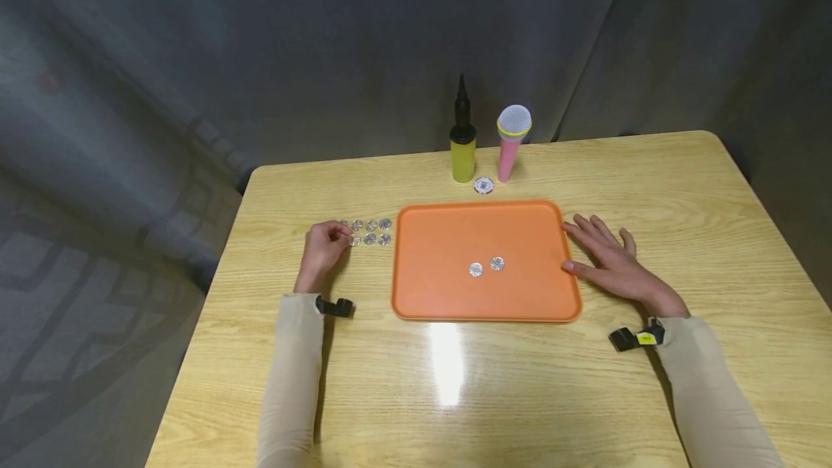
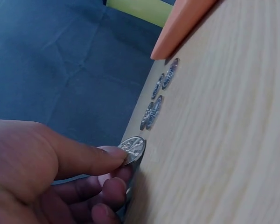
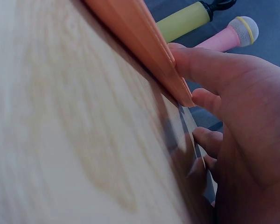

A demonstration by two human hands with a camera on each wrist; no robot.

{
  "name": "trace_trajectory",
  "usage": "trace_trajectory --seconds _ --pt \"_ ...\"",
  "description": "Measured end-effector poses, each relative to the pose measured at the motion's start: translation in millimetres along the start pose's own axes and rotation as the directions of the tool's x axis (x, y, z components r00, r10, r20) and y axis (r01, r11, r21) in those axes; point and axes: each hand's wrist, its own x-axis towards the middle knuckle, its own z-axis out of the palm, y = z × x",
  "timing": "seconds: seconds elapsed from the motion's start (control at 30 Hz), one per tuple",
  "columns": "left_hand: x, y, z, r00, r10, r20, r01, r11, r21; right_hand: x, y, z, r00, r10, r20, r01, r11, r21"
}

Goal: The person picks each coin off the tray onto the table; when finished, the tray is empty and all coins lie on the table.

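Beside the tray's left side, my left hand (image 1: 323, 246) pinches a silver coin (image 2: 133, 148) between thumb and fingers, tilted on edge close to the tabletop. Several more silver coins (image 1: 371, 225) lie flat in two short rows between that hand and the orange tray (image 1: 429, 251). On the tray's floor are two coins, a left one (image 1: 476, 269) and a right one (image 1: 497, 263). My right hand (image 1: 607, 258) is spread at the tray's right side, its thumb and index finger touching the rim. It grips nothing. Part of the leftmost coins is hidden by my left fingers.
Behind the tray stand a yellow-green hand pump (image 1: 463, 161) with a black nozzle and a pink toy microphone (image 1: 508, 154). A white poker chip (image 1: 484, 185) lies in front of them. Dark curtain (image 1: 364, 56) hangs along the wooden table's (image 1: 520, 396) far edge.
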Motion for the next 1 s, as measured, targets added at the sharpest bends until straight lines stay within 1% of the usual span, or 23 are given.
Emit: trace_trajectory --seconds 0.1,0.2,0.3,0.47,0.57,0.77,1.0 --pt "-0.4 0.9 2.3 1.0 -0.003 -0.022 0.004 1.0 0.021 -0.1 0.0 0.2 1.0 -0.001 0.001 0.001 1.0 0.001" --pt "-1.3 2.1 4.1 1.0 -0.006 -0.03 0.007 1.0 0.027 0.1 -0.1 0.3 1.0 -0.003 0.0 0.003 1.0 0.006" --pt "-2.1 3.0 5.2 0.999 0.013 -0.036 -0.011 0.998 0.054 0.1 -0.1 0.4 1.0 -0.004 -0.001 0.004 1.0 0.01" --pt "-2.8 3.9 6.6 0.998 0.055 -0.038 -0.05 0.991 0.127 -0.1 0.3 0.3 1.0 -0.002 -0.003 0.002 1.0 0.011" --pt "-2.3 4.1 7.9 0.997 0.068 -0.034 -0.062 0.986 0.156 -0.4 0.5 0.2 1.0 -0.001 -0.003 0.001 1.0 0.01" --pt "-3.6 5.7 9.2 0.997 0.071 -0.029 -0.063 0.976 0.21 -1.4 0.6 -0.4 1.0 0.006 0.004 -0.006 1.0 0.013" --pt "-4.7 6.7 7.9 0.997 0.065 -0.027 -0.058 0.975 0.216 -0.7 1.1 -0.8 1.0 0.014 0.013 -0.014 1.0 0.01"
